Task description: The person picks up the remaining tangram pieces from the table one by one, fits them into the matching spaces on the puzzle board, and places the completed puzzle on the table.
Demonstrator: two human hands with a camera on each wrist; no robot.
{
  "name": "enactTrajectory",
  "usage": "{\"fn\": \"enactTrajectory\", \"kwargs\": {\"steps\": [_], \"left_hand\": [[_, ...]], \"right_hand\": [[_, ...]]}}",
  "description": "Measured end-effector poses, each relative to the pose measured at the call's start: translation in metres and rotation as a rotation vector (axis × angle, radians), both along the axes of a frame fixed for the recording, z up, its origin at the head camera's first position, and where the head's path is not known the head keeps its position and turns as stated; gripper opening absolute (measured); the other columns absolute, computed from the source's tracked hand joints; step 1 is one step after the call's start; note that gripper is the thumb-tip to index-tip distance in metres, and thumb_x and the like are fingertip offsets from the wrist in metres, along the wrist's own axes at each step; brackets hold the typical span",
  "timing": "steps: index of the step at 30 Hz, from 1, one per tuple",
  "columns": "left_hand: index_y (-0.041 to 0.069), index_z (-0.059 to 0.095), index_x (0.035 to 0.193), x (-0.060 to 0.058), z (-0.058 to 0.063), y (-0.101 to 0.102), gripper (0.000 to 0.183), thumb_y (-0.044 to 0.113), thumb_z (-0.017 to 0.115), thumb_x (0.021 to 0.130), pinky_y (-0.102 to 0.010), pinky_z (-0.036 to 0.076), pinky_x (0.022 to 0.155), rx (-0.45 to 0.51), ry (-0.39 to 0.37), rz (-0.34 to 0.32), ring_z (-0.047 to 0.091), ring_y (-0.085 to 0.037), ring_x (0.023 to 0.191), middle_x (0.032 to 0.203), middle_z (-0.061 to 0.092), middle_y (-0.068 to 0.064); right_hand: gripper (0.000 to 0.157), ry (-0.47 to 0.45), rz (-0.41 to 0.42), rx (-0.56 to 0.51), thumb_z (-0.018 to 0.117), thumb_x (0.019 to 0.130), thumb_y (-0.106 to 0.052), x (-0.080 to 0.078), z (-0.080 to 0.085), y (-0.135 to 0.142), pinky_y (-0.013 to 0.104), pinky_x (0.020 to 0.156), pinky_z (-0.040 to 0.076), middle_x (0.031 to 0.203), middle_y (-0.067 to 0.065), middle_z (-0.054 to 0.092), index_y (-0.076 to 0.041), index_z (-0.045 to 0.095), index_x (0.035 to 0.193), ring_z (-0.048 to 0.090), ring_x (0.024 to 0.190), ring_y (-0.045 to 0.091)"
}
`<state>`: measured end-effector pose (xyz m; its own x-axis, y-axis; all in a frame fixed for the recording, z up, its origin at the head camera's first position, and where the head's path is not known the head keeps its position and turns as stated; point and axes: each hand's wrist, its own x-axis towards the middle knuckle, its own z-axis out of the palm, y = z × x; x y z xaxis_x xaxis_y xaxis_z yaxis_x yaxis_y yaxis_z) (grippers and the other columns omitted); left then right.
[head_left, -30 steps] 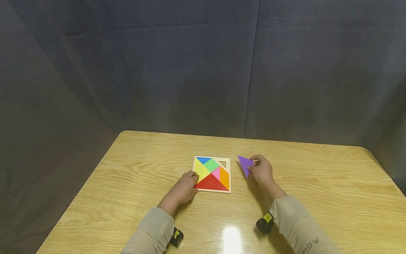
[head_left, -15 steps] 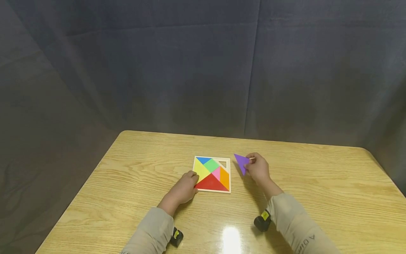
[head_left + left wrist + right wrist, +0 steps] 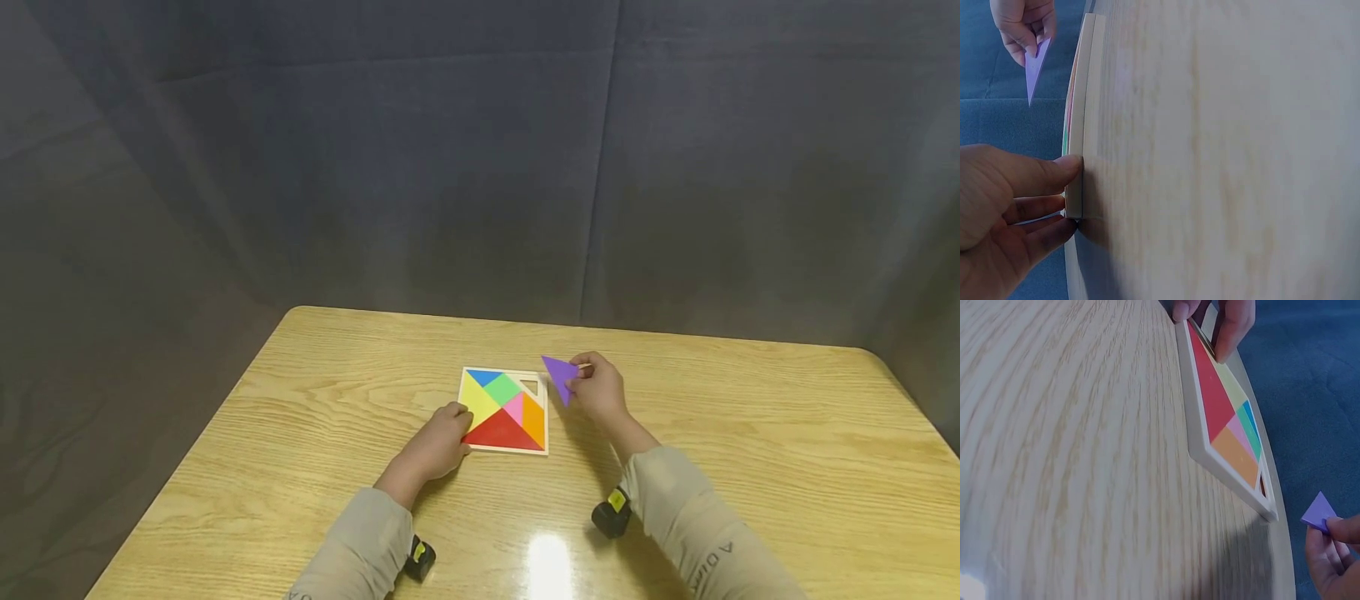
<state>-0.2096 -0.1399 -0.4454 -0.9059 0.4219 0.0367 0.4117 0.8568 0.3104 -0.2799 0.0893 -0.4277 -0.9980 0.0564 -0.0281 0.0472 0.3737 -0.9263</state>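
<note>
A square wooden puzzle tray (image 3: 542, 412) lies on the table, filled with coloured flat pieces: blue, green, yellow, pink, orange and red. A small triangular slot (image 3: 529, 386) at its far right corner is empty. My left hand (image 3: 453, 421) holds the tray's near left corner, thumb and fingers on its edge (image 3: 1075, 187). My right hand (image 3: 579, 377) pinches a purple triangle (image 3: 559, 375) and holds it in the air just right of that empty corner. The right wrist view shows the purple triangle (image 3: 1319, 513) beyond the tray's rim (image 3: 1192, 419).
The wooden table (image 3: 750, 433) has rounded corners, and a dark blue curtain (image 3: 480, 167) hangs behind and around it. A lamp glare (image 3: 549, 567) lies on the near edge between my sleeves. Bare wood surrounds the tray on every side.
My right hand has carried the purple triangle leftward and a little farther away, closer to the tray's far right corner. The left hand and the tray have not moved.
</note>
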Motion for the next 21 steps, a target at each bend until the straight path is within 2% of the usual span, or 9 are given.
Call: {"fn": "enactTrajectory", "kwargs": {"steps": [7, 21], "left_hand": [[-0.007, 0.052, 0.105, 0.000, 0.000, 0.000, 0.034, 0.007, 0.062, 0.077, -0.036, 0.037, 0.089, -0.002, 0.005, 0.000, 0.043, -0.032, 0.104, 0.113, 0.044, -0.019], [-0.007, 0.051, 0.108, 0.003, 0.004, 0.000, 0.035, 0.008, 0.061, 0.078, -0.036, 0.037, 0.090, -0.009, -0.016, 0.007, 0.042, -0.032, 0.106, 0.115, 0.044, -0.018]], "right_hand": [[0.026, 0.015, 0.002, 0.011, 0.056, 0.074, 0.012, -0.001, -0.001, -0.007, 0.017, 0.051, 0.045, 0.078, 0.012, 0.046, 0.004, 0.053, 0.099, 0.045, 0.065, 0.017], [0.025, 0.048, 0.056, 0.017, 0.057, 0.074, 0.012, -0.005, -0.007, -0.017, 0.019, 0.050, 0.045, 0.074, 0.010, 0.044, 0.003, 0.054, 0.098, 0.044, 0.058, 0.014]]}}
